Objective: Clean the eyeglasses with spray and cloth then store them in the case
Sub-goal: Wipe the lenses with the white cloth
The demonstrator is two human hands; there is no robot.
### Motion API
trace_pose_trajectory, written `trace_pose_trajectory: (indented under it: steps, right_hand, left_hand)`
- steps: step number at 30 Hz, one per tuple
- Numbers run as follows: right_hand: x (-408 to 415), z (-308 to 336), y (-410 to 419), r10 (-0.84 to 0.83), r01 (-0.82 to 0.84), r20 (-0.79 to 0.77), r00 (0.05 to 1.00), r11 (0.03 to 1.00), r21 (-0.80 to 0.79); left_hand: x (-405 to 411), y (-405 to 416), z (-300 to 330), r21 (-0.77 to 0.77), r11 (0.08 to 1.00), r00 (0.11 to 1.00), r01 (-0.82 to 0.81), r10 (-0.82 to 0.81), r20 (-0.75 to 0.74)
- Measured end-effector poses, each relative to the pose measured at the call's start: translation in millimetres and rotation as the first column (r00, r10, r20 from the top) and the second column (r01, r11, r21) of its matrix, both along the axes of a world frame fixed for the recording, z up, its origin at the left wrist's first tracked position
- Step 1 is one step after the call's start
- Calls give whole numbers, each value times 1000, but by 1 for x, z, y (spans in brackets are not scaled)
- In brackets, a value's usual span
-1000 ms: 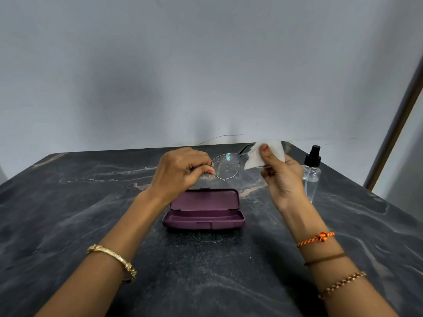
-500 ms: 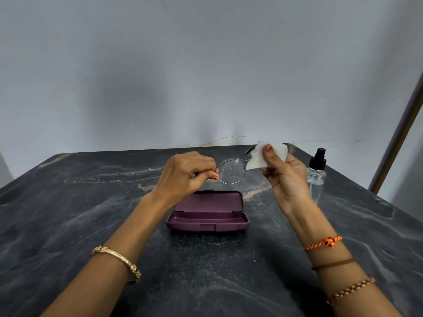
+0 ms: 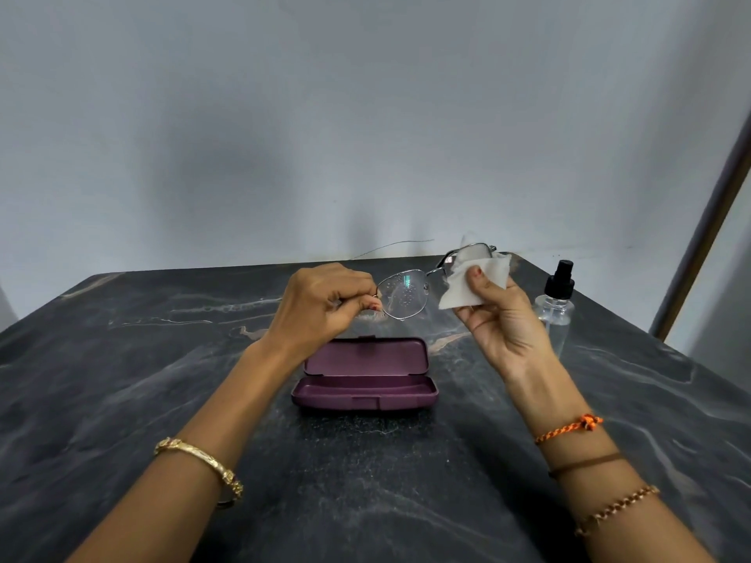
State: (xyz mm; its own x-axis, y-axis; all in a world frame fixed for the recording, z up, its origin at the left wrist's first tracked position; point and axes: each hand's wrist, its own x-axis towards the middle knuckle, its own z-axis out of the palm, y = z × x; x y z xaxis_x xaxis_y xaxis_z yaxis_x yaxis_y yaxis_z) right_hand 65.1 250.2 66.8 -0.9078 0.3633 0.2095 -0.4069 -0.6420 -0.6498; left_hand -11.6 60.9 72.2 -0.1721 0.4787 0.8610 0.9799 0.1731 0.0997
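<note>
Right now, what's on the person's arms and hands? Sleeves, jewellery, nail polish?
No sleeves in view; both forearms are bare. The left wrist has one gold bangle. The right forearm has an orange braided thread, a thin brown band and a beaded chain bracelet. The nails that show are painted red.

Purple case (image 3: 365,373), white cloth (image 3: 467,286), black-capped clear spray bottle (image 3: 556,310), dark grey white-veined marble table (image 3: 122,359)

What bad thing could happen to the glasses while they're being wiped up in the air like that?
The left hand pinches the eyeglasses only at one end, so a hard rub from the cloth in the right hand might bend the thin frame or make them slip and fall toward the table. The right arm is also close to the spray bottle and could knock it over.
</note>
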Motion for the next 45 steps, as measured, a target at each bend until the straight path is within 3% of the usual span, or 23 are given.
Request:
trace_pose_trajectory:
  steps: [7,10,13,15,20,27,31,35,37,42,45]
  right_hand:
    - [2,-3,4,-260,240,-3,966,887,395]
    - [2,-4,3,-254,236,17,967,921,310]
    - [-1,-6,-4,-114,114,50,992,993,10]
    - [-4,-9,-8,-56,59,40,998,994,-91]
    - [-4,-10,-10,-87,88,-31,996,995,41]
    - [1,-7,-7,-344,327,-11,939,882,339]
    - [2,-5,-7,-347,330,40,937,918,218]
    - [-2,-6,-10,-171,178,131,976,983,-36]
    - [-3,-7,-10,-109,119,118,987,989,-84]
    - [1,-1,-7,-166,164,4,986,973,163]
    - [1,1,-4,-268,250,29,963,928,275]
  left_hand:
    - [-1,-3,3,0,1000,999,-20,20,-36]
    - [-2,-4,4,-11,1000,1000,-16,16,-24]
    - [-2,-4,2,-27,1000,1000,-10,10,-2]
    - [-3,-4,-1,-38,999,1000,-27,27,-2]
    - [-5,-6,-1,-27,999,999,-43,43,-13]
    - [-2,-5,3,-31,997,998,-67,67,4]
    - [3,-3,6,18,1000,996,-19,18,85]
    - [5,-1,5,-26,1000,998,1,1,57]
    - [5,1,2,-44,999,999,3,-1,38]
    - [3,-1,4,-23,999,999,-25,26,20]
    - [2,-4,9,-1,1000,999,-26,26,21]
